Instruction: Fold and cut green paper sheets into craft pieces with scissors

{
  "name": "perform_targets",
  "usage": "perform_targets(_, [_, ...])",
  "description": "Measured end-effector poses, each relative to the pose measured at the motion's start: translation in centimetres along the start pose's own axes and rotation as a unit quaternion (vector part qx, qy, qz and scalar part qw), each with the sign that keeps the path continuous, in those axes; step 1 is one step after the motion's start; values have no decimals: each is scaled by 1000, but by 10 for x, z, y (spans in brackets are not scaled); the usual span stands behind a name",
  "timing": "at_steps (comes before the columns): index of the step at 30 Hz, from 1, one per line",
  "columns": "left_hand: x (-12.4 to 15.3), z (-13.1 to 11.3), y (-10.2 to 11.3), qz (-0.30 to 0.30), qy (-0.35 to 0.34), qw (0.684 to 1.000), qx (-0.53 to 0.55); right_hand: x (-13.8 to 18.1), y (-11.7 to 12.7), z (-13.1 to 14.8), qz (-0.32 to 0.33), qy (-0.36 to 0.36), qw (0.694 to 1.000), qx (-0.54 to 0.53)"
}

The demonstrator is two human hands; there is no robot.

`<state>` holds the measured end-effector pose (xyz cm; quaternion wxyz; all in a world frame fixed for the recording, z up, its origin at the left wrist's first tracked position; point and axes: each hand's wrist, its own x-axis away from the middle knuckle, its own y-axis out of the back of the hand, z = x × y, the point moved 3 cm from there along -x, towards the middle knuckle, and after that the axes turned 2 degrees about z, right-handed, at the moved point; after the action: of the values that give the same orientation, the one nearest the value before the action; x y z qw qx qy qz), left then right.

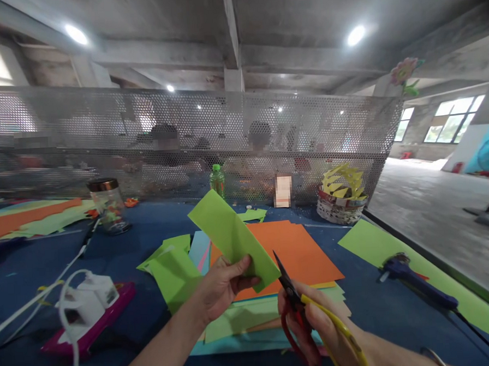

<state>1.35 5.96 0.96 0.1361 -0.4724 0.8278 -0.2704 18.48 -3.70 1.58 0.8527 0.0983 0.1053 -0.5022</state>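
Observation:
Between the thumb and fingers of my left hand (225,285) is a strip of light green paper (231,233), tilted above the table. My right hand (317,310) is wrapped round scissors (289,287) with one red and one yellow handle. Their dark blades point up and away, close to the lower right corner of the strip; whether they touch it I cannot tell. Beneath both hands lies a stack of coloured sheets with an orange sheet (297,251) on top. Cut green paper pieces (175,274) lie left of the stack.
A purple power strip (123,298) with white plugs and cables sits at left, near a clear jar (111,209). At right, a blue glue gun (422,285) rests on long green paper (468,302). A basket (339,205), green bottle (217,179) and perforated metal screen (208,108) stand behind.

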Motion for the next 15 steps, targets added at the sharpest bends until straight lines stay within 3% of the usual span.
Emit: perform_targets(15, [0, -1, -1, 15, -9, 1000, -14, 7, 1, -12, -45, -38, 998, -7])
